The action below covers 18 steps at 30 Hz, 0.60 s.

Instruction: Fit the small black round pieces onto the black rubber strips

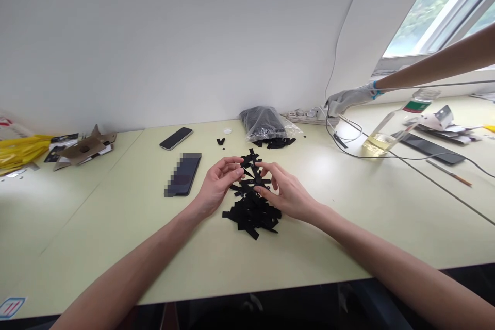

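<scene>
My left hand (pixel 219 185) is closed in a pinch on a thin black strip (pixel 248 172), which points toward my right hand. Thumb and forefinger of my right hand (pixel 286 192) are spread apart around the strip's far end, with nothing plainly gripped between them. Below both hands lies a heap of short, flat black strips (pixel 253 214). More black pieces (pixel 251 157) are scattered beneath and behind the fingers, partly hidden by them.
A clear plastic bag (pixel 265 122) of black pieces lies against the wall. Two phones (pixel 176 138) are at left. At right stand a tilted glass bottle (pixel 400 124) with yellowish liquid and loose cables. Another person's gloved hand (pixel 350 99) reaches to a power strip (pixel 309 115).
</scene>
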Tool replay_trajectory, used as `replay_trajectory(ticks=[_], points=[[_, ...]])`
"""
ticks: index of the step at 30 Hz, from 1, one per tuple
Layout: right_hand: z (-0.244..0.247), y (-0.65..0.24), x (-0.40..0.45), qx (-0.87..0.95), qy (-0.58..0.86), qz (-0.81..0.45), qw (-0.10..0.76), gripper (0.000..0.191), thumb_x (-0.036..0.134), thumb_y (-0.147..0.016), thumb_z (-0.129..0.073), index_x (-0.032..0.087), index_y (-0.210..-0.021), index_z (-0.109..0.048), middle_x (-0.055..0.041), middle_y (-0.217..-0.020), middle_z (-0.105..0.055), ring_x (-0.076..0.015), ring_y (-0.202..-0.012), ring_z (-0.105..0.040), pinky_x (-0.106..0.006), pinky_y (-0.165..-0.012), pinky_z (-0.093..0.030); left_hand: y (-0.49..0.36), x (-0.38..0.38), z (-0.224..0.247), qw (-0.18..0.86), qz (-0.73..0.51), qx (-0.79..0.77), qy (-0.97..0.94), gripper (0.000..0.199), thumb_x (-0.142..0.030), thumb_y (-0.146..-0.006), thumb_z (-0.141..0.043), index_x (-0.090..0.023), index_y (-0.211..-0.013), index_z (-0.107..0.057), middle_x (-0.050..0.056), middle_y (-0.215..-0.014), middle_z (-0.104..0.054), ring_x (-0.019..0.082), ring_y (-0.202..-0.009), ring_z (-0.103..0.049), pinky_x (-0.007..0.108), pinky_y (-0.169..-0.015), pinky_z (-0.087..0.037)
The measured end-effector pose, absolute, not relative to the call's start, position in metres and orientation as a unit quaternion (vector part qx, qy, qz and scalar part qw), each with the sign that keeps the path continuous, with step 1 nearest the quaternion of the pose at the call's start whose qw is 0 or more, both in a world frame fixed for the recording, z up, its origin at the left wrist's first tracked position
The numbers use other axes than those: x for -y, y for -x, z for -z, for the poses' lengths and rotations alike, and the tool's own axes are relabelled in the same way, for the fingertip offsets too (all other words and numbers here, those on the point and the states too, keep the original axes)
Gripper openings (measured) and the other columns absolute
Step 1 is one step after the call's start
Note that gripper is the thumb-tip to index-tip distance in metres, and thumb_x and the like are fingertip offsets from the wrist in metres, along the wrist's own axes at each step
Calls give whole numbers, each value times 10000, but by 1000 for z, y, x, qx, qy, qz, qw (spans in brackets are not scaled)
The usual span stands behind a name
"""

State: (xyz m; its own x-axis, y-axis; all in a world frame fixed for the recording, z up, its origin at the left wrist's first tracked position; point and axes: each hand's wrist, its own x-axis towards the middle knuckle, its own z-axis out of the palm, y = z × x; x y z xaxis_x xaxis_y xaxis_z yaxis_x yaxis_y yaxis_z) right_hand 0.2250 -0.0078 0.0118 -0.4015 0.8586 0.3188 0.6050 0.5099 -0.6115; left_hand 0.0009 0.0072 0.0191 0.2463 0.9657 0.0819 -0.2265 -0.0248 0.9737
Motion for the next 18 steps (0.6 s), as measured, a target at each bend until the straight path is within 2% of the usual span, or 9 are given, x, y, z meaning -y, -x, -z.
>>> replay_trajectory(ticks=[4, 7, 9, 13, 15, 18], points=[[-10, -226, 5, 815, 425, -231, 319, 229, 364, -1008, -529, 209, -1122, -654, -52, -941, -649, -153, -688, -560, -293, -631, -454, -5, -4, -17, 608, -481, -346, -529, 315, -340, -843, -805, -227, -1121, -708, 22, -982, -654, 126, -885, -629, 263, -882, -507], [-11, -225, 5, 806, 424, -254, 327, 232, 343, -1017, -505, 190, -990, -677, -32, -811, -635, -147, -645, -527, -281, -593, -410, -4, -6, -13, 562, -477, -371, -565, 307, -368, -873, -768, -224, -1132, -691, 34, -1005, -651, 141, -890, -630, 289, -879, -512], [-12, -224, 5, 796, 431, -271, 327, 249, 354, -1015, -511, 187, -927, -673, -14, -740, -618, -137, -608, -494, -275, -574, -382, -3, -7, -9, 473, -488, -408, -610, 285, -375, -913, -717, -225, -1150, -668, 40, -1006, -646, 155, -900, -625, 303, -862, -513], [-12, -223, 6, 785, 449, -287, 317, 401, 417, -1006, -518, 186, -682, -563, 21, -592, -499, -116, -539, -396, -270, -534, -309, 0, -3, -6, 197, -482, -410, -748, 199, -303, -963, -640, -228, -1148, -630, 57, -1047, -643, 182, -952, -605, 328, -857, -499], [-12, -223, 5, 787, 447, -290, 312, 408, 415, -1007, -509, 187, -670, -542, 25, -586, -482, -115, -538, -387, -269, -530, -294, -1, 1, -6, 115, -427, -359, -822, 142, -281, -974, -624, -232, -1106, -643, 58, -1042, -651, 192, -966, -604, 342, -874, -492], [-11, -224, 6, 806, 415, -291, 306, 312, 337, -1015, -481, 185, -763, -584, 10, -658, -541, -121, -580, -435, -264, -554, -318, -3, 6, -5, 72, -360, -318, -874, 141, -280, -994, -602, -233, -1118, -651, 58, -1056, -674, 199, -995, -614, 348, -894, -487]])
